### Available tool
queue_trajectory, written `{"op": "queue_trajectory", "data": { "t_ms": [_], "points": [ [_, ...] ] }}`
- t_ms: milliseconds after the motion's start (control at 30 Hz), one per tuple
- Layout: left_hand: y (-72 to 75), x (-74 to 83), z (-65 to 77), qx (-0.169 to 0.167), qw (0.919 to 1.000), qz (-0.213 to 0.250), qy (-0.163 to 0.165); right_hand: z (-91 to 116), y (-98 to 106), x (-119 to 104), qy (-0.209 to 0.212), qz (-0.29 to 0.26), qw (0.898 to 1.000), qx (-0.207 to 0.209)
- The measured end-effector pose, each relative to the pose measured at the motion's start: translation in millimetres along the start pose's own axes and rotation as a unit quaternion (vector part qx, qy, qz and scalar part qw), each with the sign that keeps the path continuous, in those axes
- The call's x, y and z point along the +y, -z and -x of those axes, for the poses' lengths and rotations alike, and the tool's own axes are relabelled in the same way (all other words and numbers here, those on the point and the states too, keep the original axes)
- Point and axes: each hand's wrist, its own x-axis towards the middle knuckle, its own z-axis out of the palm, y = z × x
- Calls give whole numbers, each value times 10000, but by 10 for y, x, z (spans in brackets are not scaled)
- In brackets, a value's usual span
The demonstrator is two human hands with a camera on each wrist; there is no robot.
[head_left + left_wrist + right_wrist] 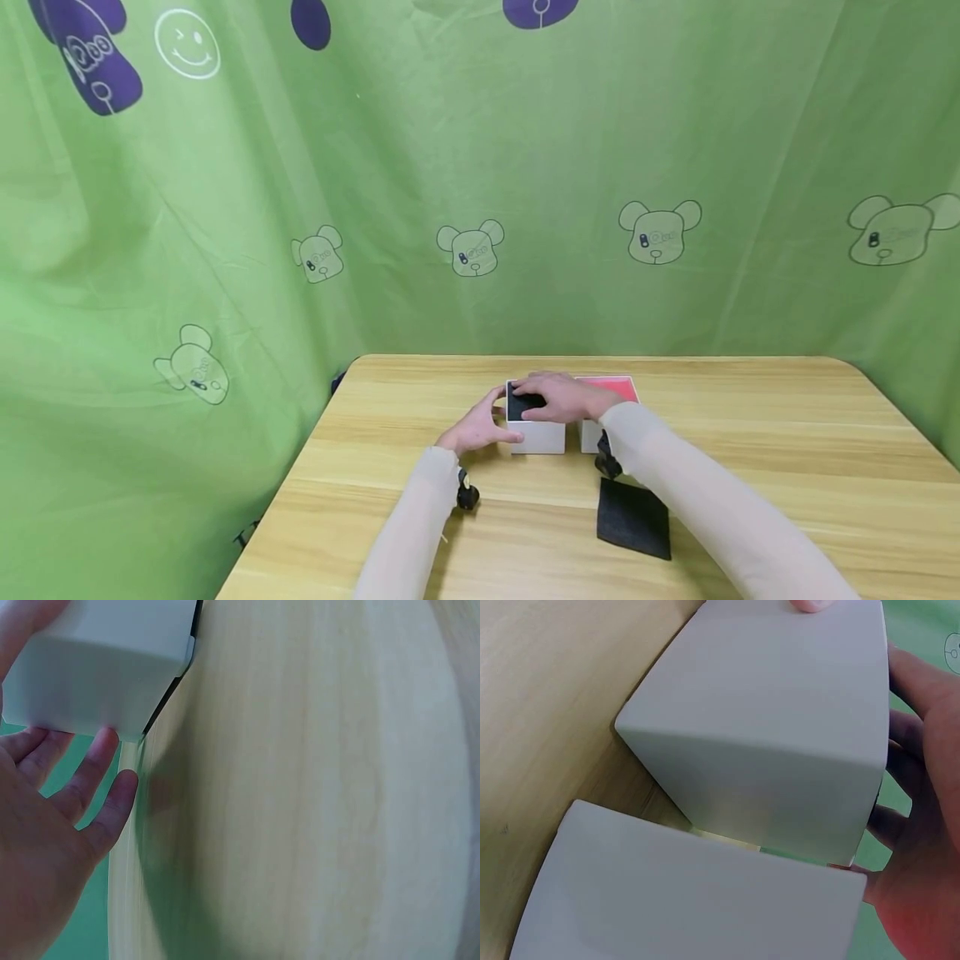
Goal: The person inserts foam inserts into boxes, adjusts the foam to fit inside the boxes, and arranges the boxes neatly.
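A white box (537, 437) stands on the table with its top side up, and a black piece (523, 407) shows inside its rim. My left hand (477, 427) grips the box at its left side, thumb on the front face and fingers toward the back. Over the top lies my right hand (558, 397), its fingers extended across the black piece and touching it. In the right wrist view, the right hand (930, 787) spans the top of that white box (765, 682). What its fingertips do inside the rim is partly hidden.
Just right of the box is a second white box (590, 437) with a red interior (619, 386), partly covered by the right forearm. A square black sheet (633, 518) lies nearer on the wooden table (787, 433). A green patterned curtain (555, 308) hangs behind.
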Motion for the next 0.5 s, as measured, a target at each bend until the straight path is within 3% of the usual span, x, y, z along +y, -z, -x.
{"op": "queue_trajectory", "data": {
  "t_ms": [500],
  "points": [
    [-3,-6,-2,19,10000,37,66,146,33,137,38,124,9997,206]
  ]
}}
